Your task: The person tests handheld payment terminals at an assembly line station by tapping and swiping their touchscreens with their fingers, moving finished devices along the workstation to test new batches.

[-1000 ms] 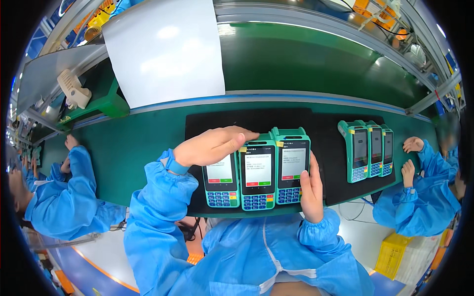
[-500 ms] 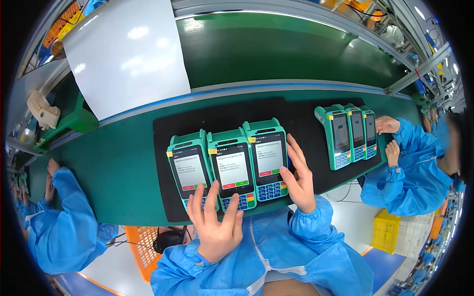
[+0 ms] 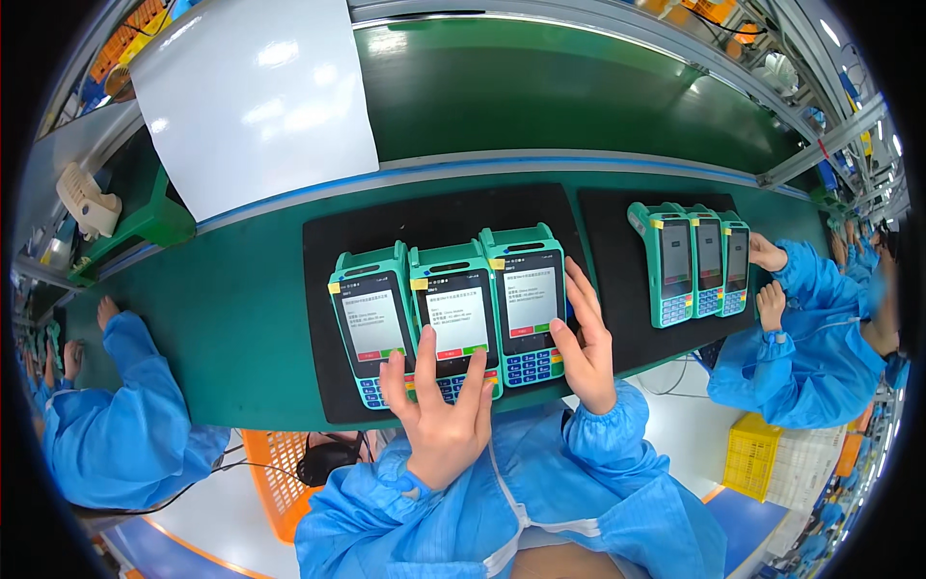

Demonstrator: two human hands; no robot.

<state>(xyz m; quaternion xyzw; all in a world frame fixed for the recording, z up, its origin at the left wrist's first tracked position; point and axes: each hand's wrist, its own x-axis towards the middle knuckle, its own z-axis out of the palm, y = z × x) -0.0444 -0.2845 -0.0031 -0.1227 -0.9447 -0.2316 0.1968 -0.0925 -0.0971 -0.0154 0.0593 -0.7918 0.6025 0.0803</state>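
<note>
Three green payment terminals lie side by side before me, screens lit with text above a red and a green button and blue keypads below. My left hand [image 3: 442,425] spreads over the lower part of the middle terminal [image 3: 457,314], its fingers apart at the on-screen buttons and keypad. One fingertip of it reaches the lower right corner of the left terminal [image 3: 370,318]. Beside the right terminal [image 3: 529,297], my right hand [image 3: 588,352] lies with fingers stretched along the right edge and the thumb at the screen's lower corner. Neither hand grips anything.
A black mat [image 3: 323,367] lies under the terminals on the green bench [image 3: 246,328]. To the right, a co-worker's hands [image 3: 769,253] are by several similar terminals [image 3: 670,270]. Another blue sleeve [image 3: 145,386] is at left. Below stand an orange crate [image 3: 280,482] and yellow crate [image 3: 752,458].
My left hand has moved up and slightly right, from the keypads to the on-screen buttons of the middle terminal. My right hand stays by the right terminal. The view has shifted slightly.
</note>
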